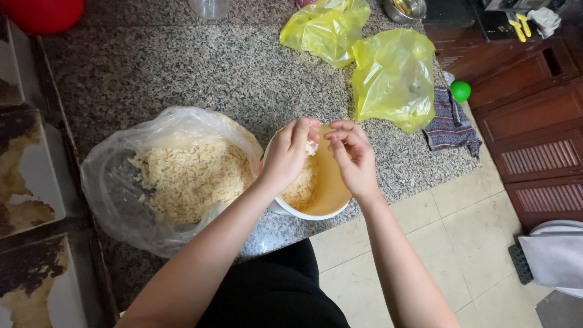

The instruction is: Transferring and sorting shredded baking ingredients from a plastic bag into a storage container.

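Garlic clove [312,147], small and pale, sits pinched between both hands at the frame's centre, just above the white bowl [331,182]. Left hand [285,155] has its grip clenched on the clove, and right hand [352,159] nips it with its fingertips [333,137]. Peeling goes best kept low over the bowl, so scraps fall inside. Left of it, a clear bag [115,182] of pale peelings rests on the granite worktop [200,67]; yellow bags [392,76] lie upper right.
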